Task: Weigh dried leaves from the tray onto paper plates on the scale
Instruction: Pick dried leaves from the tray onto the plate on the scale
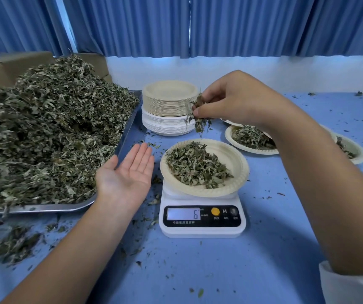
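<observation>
Fingertips point(198, 111) of the right hand point(231, 102) are pinched on a tuft of dried leaves point(200, 123), held above the far rim of the paper plate point(238, 165) on the scale point(202, 222). The left hand point(130, 172) is held flat, palm up and empty, just left of the plate. Light, brittle, easily shed leaves are judged best taken in loose pinches. The tuft hangs roughly vertical, tips pointing down.

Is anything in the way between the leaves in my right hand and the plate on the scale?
Nothing visible. The right hand pinches the leaves above the far rim of the plate, only air between. The left hand lies open, palm up, off to its left.
</observation>
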Tool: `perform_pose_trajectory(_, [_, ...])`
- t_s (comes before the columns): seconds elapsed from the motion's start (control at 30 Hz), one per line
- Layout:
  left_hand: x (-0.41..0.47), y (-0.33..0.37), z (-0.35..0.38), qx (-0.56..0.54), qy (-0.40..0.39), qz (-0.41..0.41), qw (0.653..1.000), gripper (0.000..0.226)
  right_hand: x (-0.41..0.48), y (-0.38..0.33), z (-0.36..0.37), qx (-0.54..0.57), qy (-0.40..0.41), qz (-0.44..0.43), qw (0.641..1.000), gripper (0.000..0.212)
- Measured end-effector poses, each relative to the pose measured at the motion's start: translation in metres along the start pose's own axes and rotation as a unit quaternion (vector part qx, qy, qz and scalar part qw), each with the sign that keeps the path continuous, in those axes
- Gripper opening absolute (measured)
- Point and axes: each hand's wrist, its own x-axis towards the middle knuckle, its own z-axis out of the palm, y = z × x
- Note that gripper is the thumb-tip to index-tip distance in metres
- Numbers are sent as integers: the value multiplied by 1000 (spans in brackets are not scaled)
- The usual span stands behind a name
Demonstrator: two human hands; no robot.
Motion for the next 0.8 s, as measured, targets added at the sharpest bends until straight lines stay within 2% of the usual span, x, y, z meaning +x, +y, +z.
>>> perform_pose_trajectory(0.13, [0, 0, 0, 0, -1, 0, 1000, 50, 1, -1, 3, 12, 4, -8, 1000, 20])
perform_pose_trajectory(0.23, [0, 0, 0, 1, -1, 0, 1000, 50, 3, -4, 13, 25, 38, -32, 998, 25])
perform_pose_trajectory(0.33, [-1, 0, 1, 0, 3, -2, 1000, 50, 3, -6, 19, -2, 44, -36, 998, 26])
perform_pose_trajectory(0.5, [-3, 1, 2, -2, 5, -5, 1000, 50, -4, -7, 7, -45, -38, 4, 998, 22])
perform_pose_trajectory(0.63, [-3, 0, 2, 0, 6, -4, 1000, 50, -4, -1, 3, -129, -99, 52, 985, 21])
perform_pose_trajectory(0.8, [-3, 0, 2, 1, 4, -3, 1000, 50, -5, 4, 2, -194, -178, 65, 962, 7])
